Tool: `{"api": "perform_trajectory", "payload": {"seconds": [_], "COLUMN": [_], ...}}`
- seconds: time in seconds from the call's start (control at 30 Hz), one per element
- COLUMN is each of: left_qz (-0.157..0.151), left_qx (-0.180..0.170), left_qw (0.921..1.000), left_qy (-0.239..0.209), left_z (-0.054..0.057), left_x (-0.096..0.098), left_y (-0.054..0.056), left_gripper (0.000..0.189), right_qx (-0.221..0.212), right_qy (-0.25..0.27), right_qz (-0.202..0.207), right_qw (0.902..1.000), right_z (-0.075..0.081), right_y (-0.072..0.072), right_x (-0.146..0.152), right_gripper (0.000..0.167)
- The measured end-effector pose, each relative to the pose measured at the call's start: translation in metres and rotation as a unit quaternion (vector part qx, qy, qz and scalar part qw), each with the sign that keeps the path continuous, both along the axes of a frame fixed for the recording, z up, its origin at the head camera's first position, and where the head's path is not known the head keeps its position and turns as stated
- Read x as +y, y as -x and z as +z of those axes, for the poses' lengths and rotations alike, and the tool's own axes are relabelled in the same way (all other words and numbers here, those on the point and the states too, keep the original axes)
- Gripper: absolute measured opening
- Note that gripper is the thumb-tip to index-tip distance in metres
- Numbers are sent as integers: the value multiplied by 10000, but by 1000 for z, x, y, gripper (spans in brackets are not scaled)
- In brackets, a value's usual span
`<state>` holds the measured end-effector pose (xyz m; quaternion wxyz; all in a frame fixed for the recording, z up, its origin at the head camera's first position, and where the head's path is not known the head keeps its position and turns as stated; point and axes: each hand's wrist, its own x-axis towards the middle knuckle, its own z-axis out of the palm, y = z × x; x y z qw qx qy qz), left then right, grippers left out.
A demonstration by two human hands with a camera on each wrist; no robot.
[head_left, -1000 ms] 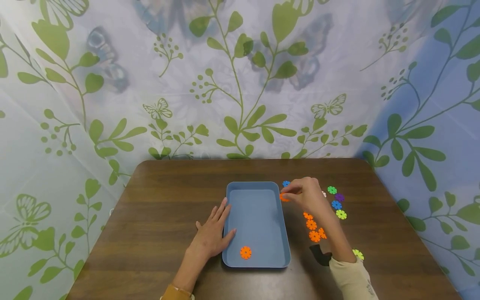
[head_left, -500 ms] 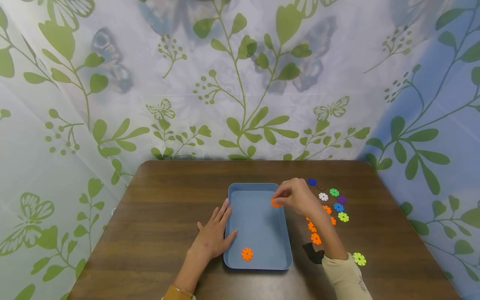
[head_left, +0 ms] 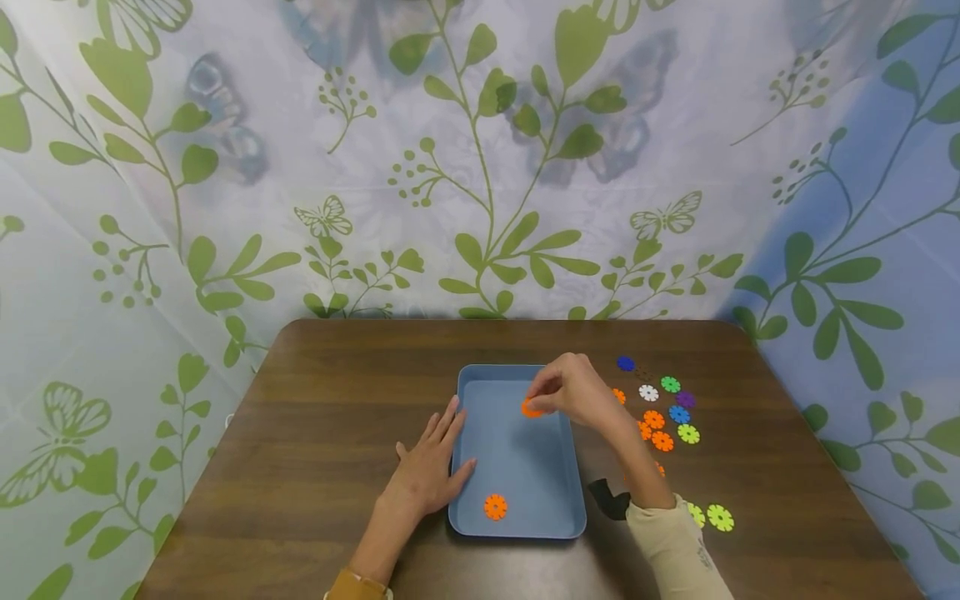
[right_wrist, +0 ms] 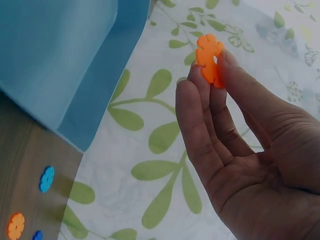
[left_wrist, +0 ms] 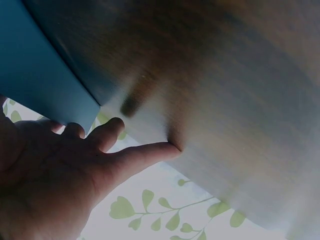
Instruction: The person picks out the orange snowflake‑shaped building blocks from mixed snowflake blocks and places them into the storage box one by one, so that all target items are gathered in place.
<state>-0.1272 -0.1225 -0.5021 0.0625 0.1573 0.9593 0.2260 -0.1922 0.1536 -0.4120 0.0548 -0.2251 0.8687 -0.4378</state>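
Along the left wall of the shallow, blue, rectangular tray (head_left: 517, 467), the left hand (head_left: 423, 471) lies with straight, spread fingers, gripping nothing, its thumb reaching over the rim. Outside the tray, the left wrist view adds an outstretched finger whose tip meets the dark brown wood-grain worktop (head_left: 360, 375). Inside the tray, near the closer end, a flat orange flower-shaped disc (head_left: 496, 507) lies face up. Above the tray's far right part, the right hand (head_left: 576, 390) angles down, thumb and fingertips pinching another orange notched disc (head_left: 531, 408). The right wrist view shows this disc's central hole, hidden in the head view, and its round face tilted, foreshortened into an upright oval. The tray's long axis runs near to far. Right of the tray lie loose coloured discs (head_left: 654, 419).
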Motion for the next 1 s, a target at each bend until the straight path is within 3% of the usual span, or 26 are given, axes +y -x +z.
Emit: {"api": "perform_trajectory", "payload": {"seconds": [0.63, 1.0], "left_qz": [16, -1], "left_qx": [-68, -9], "left_qw": [9999, 10000], "left_qy": [74, 46], "left_z": [1, 3], "left_x": [1, 0], "left_y": [1, 0], "left_gripper": [81, 79], "right_qx": [-651, -681], "right_qy": [-61, -268], "right_qz": [718, 1056], "right_qw": [9953, 9917], "right_z": [-24, -41], "right_y": [4, 2], "right_x": [-36, -48], "right_gripper": [10, 15]}}
